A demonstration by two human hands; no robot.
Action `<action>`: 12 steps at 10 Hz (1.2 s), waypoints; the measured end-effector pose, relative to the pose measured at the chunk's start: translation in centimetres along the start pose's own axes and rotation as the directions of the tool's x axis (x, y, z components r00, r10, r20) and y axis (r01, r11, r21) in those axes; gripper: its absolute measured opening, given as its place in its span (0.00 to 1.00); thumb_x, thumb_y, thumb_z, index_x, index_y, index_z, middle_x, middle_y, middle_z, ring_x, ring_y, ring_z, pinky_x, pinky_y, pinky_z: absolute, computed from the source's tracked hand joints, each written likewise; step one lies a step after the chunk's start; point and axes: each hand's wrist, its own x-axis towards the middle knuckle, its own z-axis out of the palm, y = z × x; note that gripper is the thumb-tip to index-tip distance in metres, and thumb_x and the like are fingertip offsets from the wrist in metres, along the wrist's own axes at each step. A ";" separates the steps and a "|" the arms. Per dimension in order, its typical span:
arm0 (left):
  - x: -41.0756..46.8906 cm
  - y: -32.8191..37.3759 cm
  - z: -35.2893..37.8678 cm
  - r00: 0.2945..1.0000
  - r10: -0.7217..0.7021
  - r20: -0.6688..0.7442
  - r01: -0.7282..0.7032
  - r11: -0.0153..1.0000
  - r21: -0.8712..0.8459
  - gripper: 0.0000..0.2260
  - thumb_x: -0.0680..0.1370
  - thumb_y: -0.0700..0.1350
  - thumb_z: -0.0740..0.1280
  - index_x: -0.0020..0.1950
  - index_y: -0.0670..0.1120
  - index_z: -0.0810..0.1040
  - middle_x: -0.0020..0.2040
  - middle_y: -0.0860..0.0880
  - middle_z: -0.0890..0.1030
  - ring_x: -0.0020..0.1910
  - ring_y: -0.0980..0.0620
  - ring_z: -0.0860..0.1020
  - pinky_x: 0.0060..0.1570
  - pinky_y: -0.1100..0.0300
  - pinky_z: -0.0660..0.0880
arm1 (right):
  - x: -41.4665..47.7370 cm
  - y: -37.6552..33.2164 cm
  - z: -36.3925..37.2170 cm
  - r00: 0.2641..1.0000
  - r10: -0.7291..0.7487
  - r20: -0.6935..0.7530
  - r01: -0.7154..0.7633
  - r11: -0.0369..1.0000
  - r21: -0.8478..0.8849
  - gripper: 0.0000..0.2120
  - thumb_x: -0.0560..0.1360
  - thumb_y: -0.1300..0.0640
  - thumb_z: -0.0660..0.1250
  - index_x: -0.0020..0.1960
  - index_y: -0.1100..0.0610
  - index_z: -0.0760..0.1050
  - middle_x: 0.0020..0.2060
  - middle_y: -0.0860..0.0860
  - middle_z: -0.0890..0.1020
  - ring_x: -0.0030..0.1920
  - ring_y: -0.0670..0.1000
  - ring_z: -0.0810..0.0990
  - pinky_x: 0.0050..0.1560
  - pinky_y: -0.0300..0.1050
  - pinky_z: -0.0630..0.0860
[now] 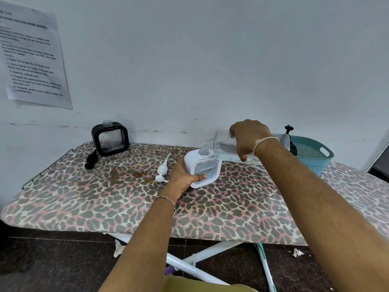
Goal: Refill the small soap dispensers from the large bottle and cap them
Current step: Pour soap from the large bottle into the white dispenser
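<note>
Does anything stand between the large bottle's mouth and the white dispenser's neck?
Nothing visible. The large bottle, tilted in the right hand, has its mouth above the uncapped neck of the white dispenser; the white pump lies aside.

- Plain room, makeshift work station.
- Leopard-print ironing board (231, 207) carries the things.
- Printed step-by-step sheet (31, 60) on bare white wall (210, 60).
- Teal plastic basket (311, 157) at the board's far right corner.

Two dispensers (202, 167) (110, 138), one bottle (222, 144), one basket (314, 154), two hands (181, 175) (249, 137).

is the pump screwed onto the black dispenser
No, the black dispenser has a bare threaded neck, and the black pump lies beside it.
</note>
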 end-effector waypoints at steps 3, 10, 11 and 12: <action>-0.2 0.2 0.0 1.000 0.004 0.002 -0.004 1.000 0.002 0.38 0.60 0.37 0.82 0.66 0.50 0.71 0.60 0.51 0.79 0.58 0.51 0.77 0.58 0.55 0.75 | 0.3 0.1 0.2 1.000 -0.004 -0.013 0.004 1.000 -0.005 0.33 0.58 0.61 0.80 0.61 0.53 0.75 0.54 0.52 0.80 0.55 0.56 0.79 0.48 0.47 0.75; 0.0 0.0 0.1 1.000 -0.003 -0.009 0.002 0.999 -0.039 0.38 0.59 0.36 0.82 0.66 0.50 0.72 0.59 0.49 0.80 0.58 0.50 0.77 0.58 0.53 0.76 | -0.4 3.0 4.8 0.999 0.020 -0.041 -0.002 0.921 0.389 0.32 0.58 0.53 0.81 0.59 0.51 0.73 0.51 0.47 0.81 0.54 0.52 0.78 0.52 0.45 0.76; -0.2 0.1 0.1 1.000 -0.006 -0.003 0.006 0.999 -0.049 0.38 0.60 0.36 0.82 0.66 0.50 0.72 0.58 0.50 0.80 0.58 0.50 0.77 0.56 0.55 0.76 | -0.5 3.6 6.2 0.996 0.046 -0.076 0.007 0.811 0.585 0.30 0.57 0.54 0.81 0.56 0.52 0.73 0.47 0.48 0.83 0.49 0.51 0.81 0.51 0.45 0.77; -0.4 0.2 0.2 1.000 -0.002 0.002 0.002 0.998 -0.058 0.37 0.61 0.35 0.81 0.66 0.49 0.72 0.59 0.50 0.79 0.58 0.50 0.77 0.55 0.57 0.75 | -0.3 4.0 8.3 0.983 0.149 -0.104 -0.024 0.675 0.737 0.32 0.55 0.52 0.83 0.55 0.53 0.74 0.47 0.49 0.84 0.47 0.50 0.82 0.51 0.46 0.79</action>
